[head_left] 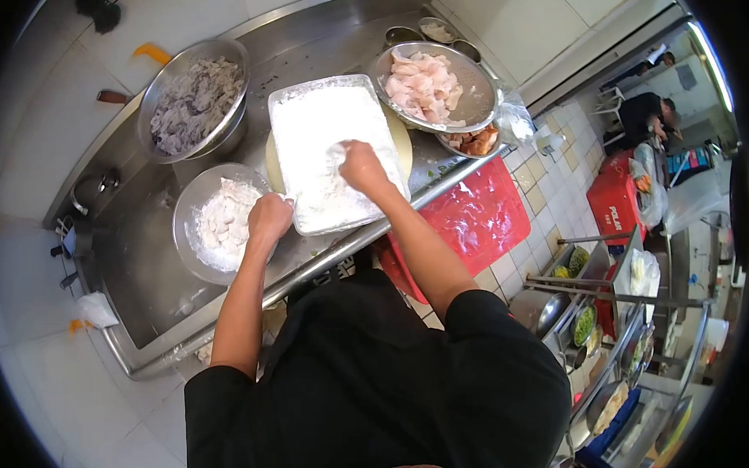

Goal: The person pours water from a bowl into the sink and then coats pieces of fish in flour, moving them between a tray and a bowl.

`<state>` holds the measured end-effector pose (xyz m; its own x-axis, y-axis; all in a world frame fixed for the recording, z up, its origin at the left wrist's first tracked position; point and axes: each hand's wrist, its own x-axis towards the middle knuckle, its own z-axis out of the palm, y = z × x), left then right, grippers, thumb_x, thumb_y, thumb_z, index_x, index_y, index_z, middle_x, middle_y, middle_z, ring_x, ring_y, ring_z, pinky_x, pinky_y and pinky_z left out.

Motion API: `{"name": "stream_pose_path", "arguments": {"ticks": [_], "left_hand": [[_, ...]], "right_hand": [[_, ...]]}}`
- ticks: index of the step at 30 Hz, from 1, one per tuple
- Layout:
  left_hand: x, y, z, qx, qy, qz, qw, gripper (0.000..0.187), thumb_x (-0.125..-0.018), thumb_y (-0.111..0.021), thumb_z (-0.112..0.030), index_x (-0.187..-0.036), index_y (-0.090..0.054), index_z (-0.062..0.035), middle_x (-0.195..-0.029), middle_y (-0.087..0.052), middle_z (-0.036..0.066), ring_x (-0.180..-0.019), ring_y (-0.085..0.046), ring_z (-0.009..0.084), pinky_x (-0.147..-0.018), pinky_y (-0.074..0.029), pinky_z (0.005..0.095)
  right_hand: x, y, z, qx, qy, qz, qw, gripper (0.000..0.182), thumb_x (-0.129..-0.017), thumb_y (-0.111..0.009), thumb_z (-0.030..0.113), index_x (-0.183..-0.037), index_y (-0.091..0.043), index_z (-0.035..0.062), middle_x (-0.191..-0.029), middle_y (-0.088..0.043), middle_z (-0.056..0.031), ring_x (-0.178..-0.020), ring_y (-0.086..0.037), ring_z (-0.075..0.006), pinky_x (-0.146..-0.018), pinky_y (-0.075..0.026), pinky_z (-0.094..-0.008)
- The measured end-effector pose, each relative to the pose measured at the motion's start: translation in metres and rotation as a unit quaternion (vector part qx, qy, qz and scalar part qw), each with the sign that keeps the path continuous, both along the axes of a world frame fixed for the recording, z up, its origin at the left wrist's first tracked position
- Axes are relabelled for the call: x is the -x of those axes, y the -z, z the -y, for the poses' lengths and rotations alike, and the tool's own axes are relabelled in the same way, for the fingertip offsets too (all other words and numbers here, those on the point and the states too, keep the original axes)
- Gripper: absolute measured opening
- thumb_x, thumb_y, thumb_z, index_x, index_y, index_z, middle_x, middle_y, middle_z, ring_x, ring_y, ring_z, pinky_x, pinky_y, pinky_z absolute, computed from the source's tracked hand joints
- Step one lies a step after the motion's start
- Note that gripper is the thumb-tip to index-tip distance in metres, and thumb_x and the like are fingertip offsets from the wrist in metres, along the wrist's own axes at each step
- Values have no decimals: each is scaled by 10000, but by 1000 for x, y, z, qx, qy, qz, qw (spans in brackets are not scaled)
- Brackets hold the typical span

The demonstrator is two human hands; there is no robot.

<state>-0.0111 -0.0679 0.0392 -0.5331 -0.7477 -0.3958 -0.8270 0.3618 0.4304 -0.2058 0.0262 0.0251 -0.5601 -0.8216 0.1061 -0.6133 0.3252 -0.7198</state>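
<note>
A white rectangular tray (pixel 283 159) filled with white flour (pixel 325 120) lies in front of me. My right hand (pixel 362 168) is closed, its fingers down at the flour; what they hold, if anything, is hidden. At the tray's near left edge my left hand (pixel 270 218) is closed, its fingertips at the rim. Just left of that hand stands a metal bowl (pixel 187 232) with flour-coated pale pieces (pixel 227 214). Sliced raw pale meat (pixel 423 85) fills part of a metal bowl (pixel 477 102) beyond the tray, on the right.
A large bowl (pixel 238 61) of greyish floury mixture stands at the back left of the steel counter (pixel 136 259). Small containers (pixel 437 30) and a bowl of reddish food (pixel 474 141) are at the right. Below the counter edge sits a red lid (pixel 481 222). Another person (pixel 642 113) is far right.
</note>
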Motion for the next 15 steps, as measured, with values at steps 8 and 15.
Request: {"name": "stream_pose_path", "arguments": {"ticks": [8,15], "left_hand": [[1,4,-3,-4,-37,-3,999,417,-843,-555,-299,-884,-652,105,-924,-632,316,-904,-626,433,-791,-490,470],[24,1,-20,17,-46,45,998,404,-834,-560,-307,-884,-664,80,-950,-633,309,-916,-624,428,-811,-486,468]], "right_hand": [[47,-14,-2,25,2,76,997,365,-721,-549,-34,-1071,-653,-9,-943,-654,-260,-904,-640,-369,-812,-501,-371],[46,-11,3,-4,-70,98,993,470,-685,-586,-25,-1154,-594,-51,-1048,-631,-265,-989,-616,-366,-877,-480,-353]]}}
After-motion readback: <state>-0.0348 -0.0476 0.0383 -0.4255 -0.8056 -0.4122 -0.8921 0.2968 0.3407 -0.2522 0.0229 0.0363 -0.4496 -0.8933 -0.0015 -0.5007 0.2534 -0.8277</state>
